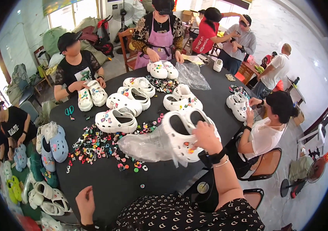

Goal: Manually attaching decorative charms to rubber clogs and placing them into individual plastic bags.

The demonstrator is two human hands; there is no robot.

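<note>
My right hand grips a pair of white clogs with dark insoles, held tilted over the right part of the round table; colourful shoe charms show on one clog's side. The hand covers part of that clog. A clear plastic bag lies crumpled against them on the left. My left hand is raised at the table's near left edge, holding nothing, with its fingers stretched upward. Beyond it, a heap of loose shoe charms spreads over the black table.
More white clogs with charms stand mid-table. Green-handled scissors lie at the left. Blue clogs are piled beside the table. Co-workers around the table handle white clogs. A cup stands near my right arm.
</note>
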